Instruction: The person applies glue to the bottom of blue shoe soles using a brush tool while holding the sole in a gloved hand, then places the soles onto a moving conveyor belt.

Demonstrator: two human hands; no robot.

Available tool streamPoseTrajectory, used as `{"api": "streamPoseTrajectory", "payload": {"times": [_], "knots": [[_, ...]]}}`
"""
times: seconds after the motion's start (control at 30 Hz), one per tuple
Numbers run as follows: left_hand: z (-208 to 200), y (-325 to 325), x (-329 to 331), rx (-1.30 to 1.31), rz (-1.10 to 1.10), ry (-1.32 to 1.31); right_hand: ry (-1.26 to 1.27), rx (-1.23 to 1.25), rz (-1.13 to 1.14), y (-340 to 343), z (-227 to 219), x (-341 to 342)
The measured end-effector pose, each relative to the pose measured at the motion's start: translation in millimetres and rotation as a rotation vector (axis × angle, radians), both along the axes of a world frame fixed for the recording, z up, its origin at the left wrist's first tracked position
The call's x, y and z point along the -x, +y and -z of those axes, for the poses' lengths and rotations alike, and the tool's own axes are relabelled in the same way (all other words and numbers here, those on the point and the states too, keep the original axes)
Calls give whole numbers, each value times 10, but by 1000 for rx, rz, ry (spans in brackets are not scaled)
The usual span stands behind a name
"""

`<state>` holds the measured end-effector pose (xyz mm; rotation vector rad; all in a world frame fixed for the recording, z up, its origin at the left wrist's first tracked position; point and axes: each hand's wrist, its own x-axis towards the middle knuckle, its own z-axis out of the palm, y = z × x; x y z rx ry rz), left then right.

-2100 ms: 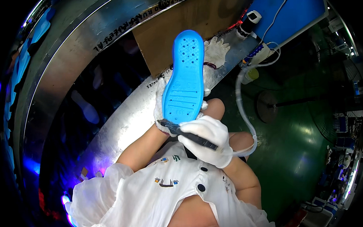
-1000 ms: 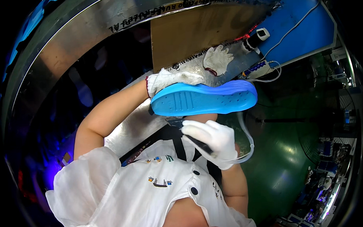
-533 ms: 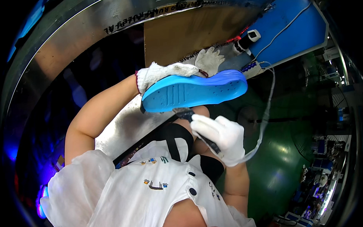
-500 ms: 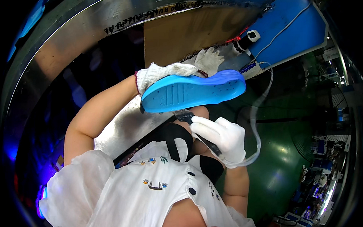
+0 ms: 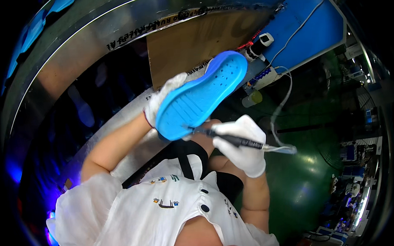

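A blue shoe sole (image 5: 196,99) is held up in front of me, its hollow side with ridges and small holes facing me. My left hand (image 5: 163,96), in a white knit glove, grips it along the far left edge; the fingers behind the sole are hidden. The wider toe end points up and right, the heel end down and left. In my white-gloved right hand (image 5: 249,158) is a slim black pen-shaped tool (image 5: 254,144) with a cord at its back end. Its blurred tip meets the heel's near edge; I cannot tell whether it touches.
Beyond the sole stands a brown cardboard sheet (image 5: 177,45) inside a curved metal rim (image 5: 68,53). Several sole shapes (image 5: 81,107) lie in the dark area at left. A blue panel (image 5: 306,28), a black-and-white device (image 5: 259,47), a yellow-topped container (image 5: 252,99) and a pale tube (image 5: 287,91) are at right.
The sole has turned, toe end up and heel end down, and shows more of its hollow side. My right hand has rolled over, bringing the tool closer to level.
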<state>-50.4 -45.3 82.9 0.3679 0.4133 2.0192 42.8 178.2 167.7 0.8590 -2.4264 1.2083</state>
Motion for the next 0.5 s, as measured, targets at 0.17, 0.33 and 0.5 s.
{"api": "streamPoseTrajectory", "payload": {"times": [0.17, 0.33, 0.5], "knots": [[219, 410, -173, -190, -436, -390, 517, -135, 228, -320, 475, 33], [-19, -196, -330, -275, -100, -50, -40, 474, 117, -237, 459, -192], [-1648, -776, -2, -83, -573, 349, 25, 780, 167, -128, 436, -234]]}}
